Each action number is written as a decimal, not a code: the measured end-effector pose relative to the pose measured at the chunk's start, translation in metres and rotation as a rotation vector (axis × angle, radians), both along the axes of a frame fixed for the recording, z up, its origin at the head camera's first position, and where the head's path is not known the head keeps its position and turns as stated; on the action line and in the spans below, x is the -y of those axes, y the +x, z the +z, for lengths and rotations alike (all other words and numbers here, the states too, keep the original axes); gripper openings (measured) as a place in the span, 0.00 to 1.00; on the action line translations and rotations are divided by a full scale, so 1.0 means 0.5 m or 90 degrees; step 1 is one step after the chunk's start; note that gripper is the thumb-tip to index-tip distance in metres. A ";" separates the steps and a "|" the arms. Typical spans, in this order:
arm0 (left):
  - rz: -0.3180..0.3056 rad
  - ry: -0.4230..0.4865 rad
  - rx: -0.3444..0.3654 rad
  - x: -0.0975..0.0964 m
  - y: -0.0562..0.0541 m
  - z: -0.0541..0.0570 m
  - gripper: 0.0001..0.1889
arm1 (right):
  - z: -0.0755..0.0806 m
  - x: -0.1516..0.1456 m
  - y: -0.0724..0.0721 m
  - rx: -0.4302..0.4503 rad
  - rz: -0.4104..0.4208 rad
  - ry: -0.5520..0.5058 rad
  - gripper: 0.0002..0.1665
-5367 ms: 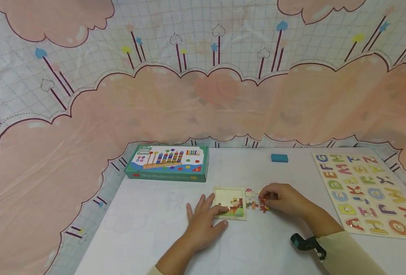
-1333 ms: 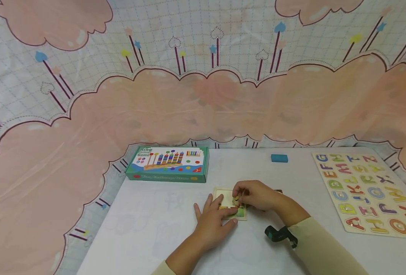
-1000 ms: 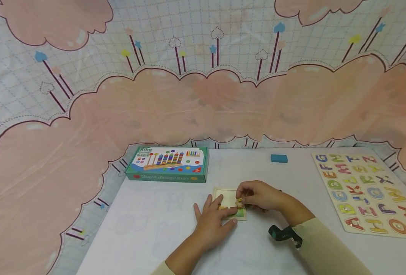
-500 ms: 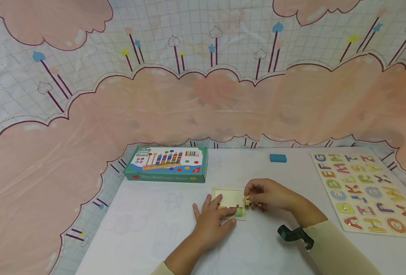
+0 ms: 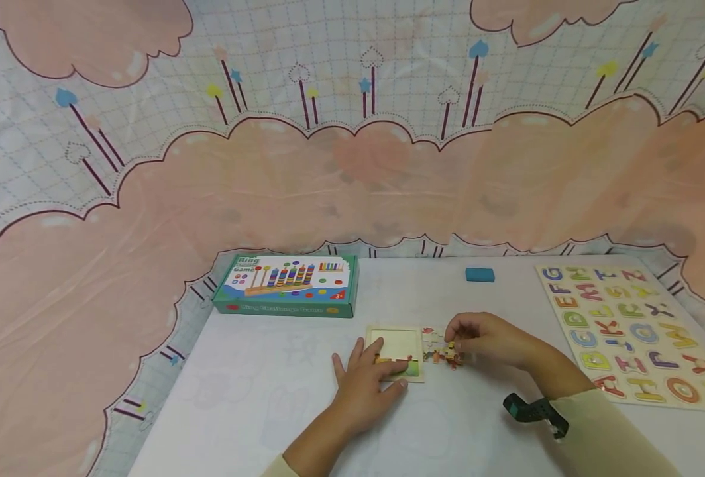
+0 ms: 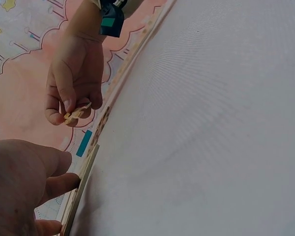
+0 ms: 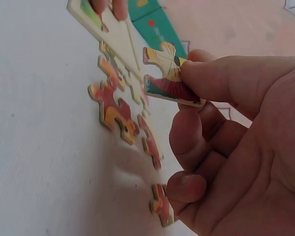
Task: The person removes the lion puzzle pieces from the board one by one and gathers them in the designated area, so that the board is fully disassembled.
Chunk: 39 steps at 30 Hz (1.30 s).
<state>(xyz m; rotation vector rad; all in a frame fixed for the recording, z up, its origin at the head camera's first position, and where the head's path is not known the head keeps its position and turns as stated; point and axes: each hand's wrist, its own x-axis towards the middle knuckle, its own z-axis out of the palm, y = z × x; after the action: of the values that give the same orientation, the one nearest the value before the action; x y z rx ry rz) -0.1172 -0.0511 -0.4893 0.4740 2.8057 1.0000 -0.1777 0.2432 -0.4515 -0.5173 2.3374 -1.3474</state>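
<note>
My left hand [image 5: 361, 391] rests with fingers spread on the small wooden puzzle tray [image 5: 399, 339], fingertips over its left and lower part. A strip of picture with green shows along the tray's bottom; the upper part is bare wood. Between thumb and fingers my right hand [image 5: 492, 339] pinches a jigsaw piece [image 7: 167, 83] with a yellow whiskered face, red and dark green. In the right wrist view it is raised above several loose jigsaw pieces [image 7: 110, 105] lying beside the tray. The left wrist view shows the held piece [image 6: 77, 113] edge-on, off the table.
A green ring game box [image 5: 287, 288] stands at the back left. Behind the right hand lies a blue block [image 5: 480, 274]. A wooden alphabet board [image 5: 633, 338] covers the table's right side, beside the right forearm. A patterned cloth [image 5: 328, 179] hangs behind.
My right hand has carried the jigsaw piece from over the tray rightward above the loose pieces. The yellow-and-red section seen in the tray's right side earliest is gone. My left hand stays on the tray.
</note>
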 end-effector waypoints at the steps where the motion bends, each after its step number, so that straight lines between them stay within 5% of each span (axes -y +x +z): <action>1: 0.000 -0.001 0.001 0.001 0.000 0.000 0.18 | 0.000 -0.003 0.000 0.003 0.001 -0.001 0.06; 28: -0.009 0.015 -0.002 0.006 -0.001 -0.004 0.18 | -0.024 -0.100 0.031 0.021 -0.050 0.028 0.07; 39: -0.016 0.013 0.002 0.006 0.001 0.000 0.18 | -0.037 -0.098 0.039 -0.065 -0.067 0.085 0.08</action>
<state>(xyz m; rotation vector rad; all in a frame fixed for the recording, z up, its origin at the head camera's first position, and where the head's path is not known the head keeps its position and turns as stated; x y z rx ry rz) -0.1168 -0.0542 -0.4894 0.5076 2.7825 1.0245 -0.1580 0.2922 -0.4700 -0.4378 2.5496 -1.2255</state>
